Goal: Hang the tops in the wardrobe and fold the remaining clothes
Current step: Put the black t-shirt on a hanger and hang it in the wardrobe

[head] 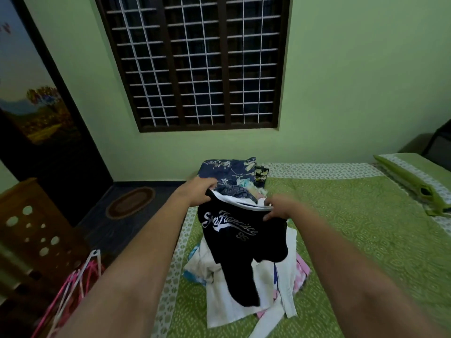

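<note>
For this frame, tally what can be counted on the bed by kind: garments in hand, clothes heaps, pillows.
Black top held up by the left hand and right hand: 1
Clothes heaps: 2, a white and pink heap and a blue floral pile
Green pillows: 1
Total: 4

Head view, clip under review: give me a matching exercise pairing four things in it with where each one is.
Things:
1. black top
2. hangers
3. pillow
4. oval rug

Places:
A. on the dark floor below the window
B. at the bed's far right end
C. held up by the left hand and right hand over the clothes pile
D. beside the bed, lower left

Pairs: 1-C, 2-D, 3-B, 4-A
</note>
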`<state>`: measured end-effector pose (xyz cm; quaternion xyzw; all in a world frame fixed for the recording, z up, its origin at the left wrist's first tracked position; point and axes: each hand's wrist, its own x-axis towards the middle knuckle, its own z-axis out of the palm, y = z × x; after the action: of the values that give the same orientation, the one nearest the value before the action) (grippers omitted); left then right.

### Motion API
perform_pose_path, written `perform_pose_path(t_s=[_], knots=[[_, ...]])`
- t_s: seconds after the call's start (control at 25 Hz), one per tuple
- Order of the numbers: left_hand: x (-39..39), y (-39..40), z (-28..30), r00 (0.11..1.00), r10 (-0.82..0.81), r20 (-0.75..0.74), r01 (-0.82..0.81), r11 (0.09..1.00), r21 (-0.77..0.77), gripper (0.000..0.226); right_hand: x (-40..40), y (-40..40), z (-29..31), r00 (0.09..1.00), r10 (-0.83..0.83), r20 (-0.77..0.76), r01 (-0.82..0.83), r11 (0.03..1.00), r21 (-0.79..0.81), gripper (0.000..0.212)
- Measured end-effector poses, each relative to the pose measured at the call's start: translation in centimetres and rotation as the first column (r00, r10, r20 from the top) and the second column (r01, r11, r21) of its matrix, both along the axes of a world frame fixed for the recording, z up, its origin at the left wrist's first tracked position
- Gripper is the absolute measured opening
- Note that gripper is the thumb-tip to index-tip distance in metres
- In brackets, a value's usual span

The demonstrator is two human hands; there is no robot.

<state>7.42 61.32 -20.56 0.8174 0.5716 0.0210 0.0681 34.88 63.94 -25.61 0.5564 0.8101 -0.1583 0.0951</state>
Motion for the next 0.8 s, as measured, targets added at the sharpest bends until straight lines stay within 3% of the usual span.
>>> perform_pose_path(t_s=[0.08, 0.16, 0.28, 0.36, 0.44, 0.6, 0.68, 0.8], knots=[[-0.4, -1.1, -1.9, 0.996, -0.043, -0.076, 0.04, 0.999, -0.037, 0.034, 0.1, -0.6, -0.9, 0.986, -0.037, -0.163, 0.041, 0.999, 0.02, 0.041], [-0.8, -2.7, -3.0, 0.994, -0.1, -0.051, 0.099, 0.995, -0.027, 0.036, -0.3, -1.4, -1.1, 0.908, -0.086, -0.41, 0.104, 0.994, 0.023, 0.022], [-1.4, -5.1, -3.8, 0.953, -0.229, -0.198, 0.237, 0.971, 0.015, 0.031, -0.7, -2.6, -0.9, 0.856, -0.074, -0.512, 0.13, 0.989, 0.074, 0.019], [-1.7, -6.5, -3.9, 0.869, -0.289, -0.401, 0.317, 0.948, 0.003, 0.047, -0.9, -3.2, -0.7, 0.887, 0.004, -0.461, 0.072, 0.986, 0.149, 0.027], [-1.7, -7.7, -3.8, 0.824, -0.289, -0.488, 0.312, 0.949, -0.036, 0.056, -1.0, -4.0, -0.5, 0.931, 0.061, -0.361, 0.008, 0.982, 0.188, 0.035], [-2.4, -9.5, -4.3, 0.812, -0.314, -0.492, 0.295, 0.948, -0.118, 0.058, -0.9, -6.9, -0.6, 0.984, 0.131, -0.121, -0.105, 0.974, 0.202, 0.032], [-2.9, -10.6, -4.9, 0.83, -0.318, -0.458, 0.275, 0.948, -0.159, 0.056, -1.1, -9.0, -0.4, 0.988, 0.126, -0.088, -0.109, 0.978, 0.179, 0.022], [-3.1, -12.2, -5.5, 0.86, -0.208, -0.465, 0.145, 0.975, -0.168, 0.038, -1.7, -11.8, 0.0, 0.976, 0.218, -0.009, -0.21, 0.95, 0.23, 0.022]])
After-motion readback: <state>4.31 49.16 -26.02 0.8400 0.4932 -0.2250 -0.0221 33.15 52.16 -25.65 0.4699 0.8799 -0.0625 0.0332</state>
